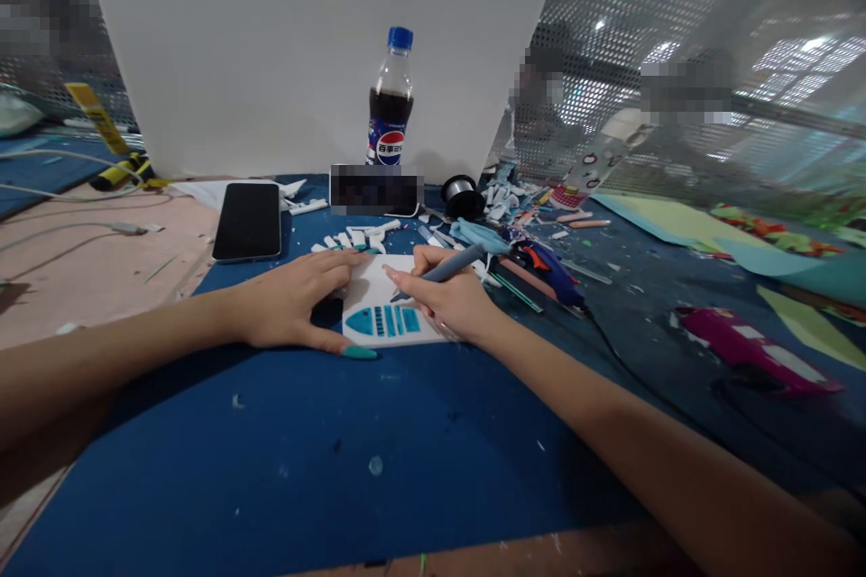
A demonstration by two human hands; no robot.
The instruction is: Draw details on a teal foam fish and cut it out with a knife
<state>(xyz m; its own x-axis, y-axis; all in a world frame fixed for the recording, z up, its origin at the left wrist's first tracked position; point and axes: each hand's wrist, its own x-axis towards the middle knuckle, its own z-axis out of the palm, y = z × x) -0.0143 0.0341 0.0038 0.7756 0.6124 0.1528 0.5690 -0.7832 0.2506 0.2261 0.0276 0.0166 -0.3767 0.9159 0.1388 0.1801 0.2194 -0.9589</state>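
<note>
A small white board (pixel 369 286) with teal-blue shapes (pixel 385 321) on it lies flat on the blue mat. My left hand (pixel 290 293) rests at its left side, fingers spread, the thumb by the lower left corner and the fingertips along the upper edge. In my right hand (pixel 453 293) is a slim grey pen-shaped tool (pixel 455 265), gripped between thumb and fingers. Its tip points down at the board, just above the blue shapes; whether it is a pen or a craft knife I cannot tell. The right hand's lower side lies over the board's right end.
Behind the board stand a cola bottle (pixel 391 99), a propped phone (pixel 372 190) and a spool (pixel 462 196). Another phone (pixel 248 221) lies left. White scraps, a blue glue gun (pixel 551 270) and a magenta corded tool (pixel 758 350) lie right. A white panel (pixel 325 45) rises behind.
</note>
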